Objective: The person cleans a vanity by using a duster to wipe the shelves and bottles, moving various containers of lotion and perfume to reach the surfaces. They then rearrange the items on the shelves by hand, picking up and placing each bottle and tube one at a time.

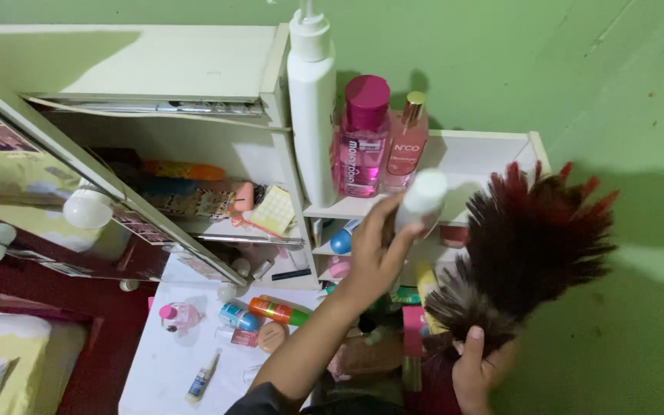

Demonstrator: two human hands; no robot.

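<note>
Low in the frame, right of centre: right hand (476, 370) clenched around a feather duster (528, 242), plumes fanned upward. Above, mid-frame: left hand (374, 253) gripping a white bottle (422, 201), lifted before the white shelf (493, 154), near a pink bottle (361, 138).

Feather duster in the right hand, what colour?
Feather duster: dark feathers with red tips, paler near the handle; head view.

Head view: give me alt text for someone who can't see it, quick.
The left hand holds a small white bottle at a white shelf unit against a green wall, while the right hand grips a dark red feather duster. A tall white pump bottle and two pink bottles stand on the shelf; small cosmetics lie on the table below.
</note>
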